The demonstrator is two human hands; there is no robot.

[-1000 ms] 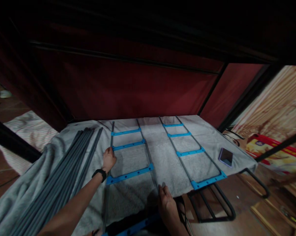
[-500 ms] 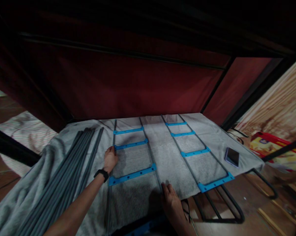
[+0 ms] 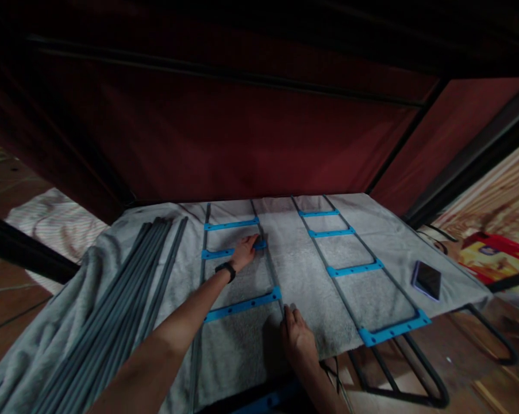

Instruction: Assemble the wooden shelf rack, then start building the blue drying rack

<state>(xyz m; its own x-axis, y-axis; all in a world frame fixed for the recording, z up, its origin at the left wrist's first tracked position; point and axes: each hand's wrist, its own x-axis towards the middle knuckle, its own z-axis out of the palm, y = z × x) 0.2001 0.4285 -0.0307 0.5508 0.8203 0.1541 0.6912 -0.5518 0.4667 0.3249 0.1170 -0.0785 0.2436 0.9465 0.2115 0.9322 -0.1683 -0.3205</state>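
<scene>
Two ladder-like frames of grey rods and blue crossbars lie on a grey towel spread over a low rack. My left hand, with a black wristband, reaches across the left frame and rests on its second blue crossbar near the right rod, fingers stretched out. My right hand lies at the near end of that frame's right rod, fingers closed around the rod. The right frame lies untouched.
A bundle of loose grey rods lies along the towel's left side. A phone sits near the towel's right edge. Dark red fabric panels and black tubes wall the back. A black metal frame sticks out below right.
My left hand moved from the left rod across to the right end of the second blue crossbar. The right hand stayed at the right rod's near end. The view shifted slightly.
</scene>
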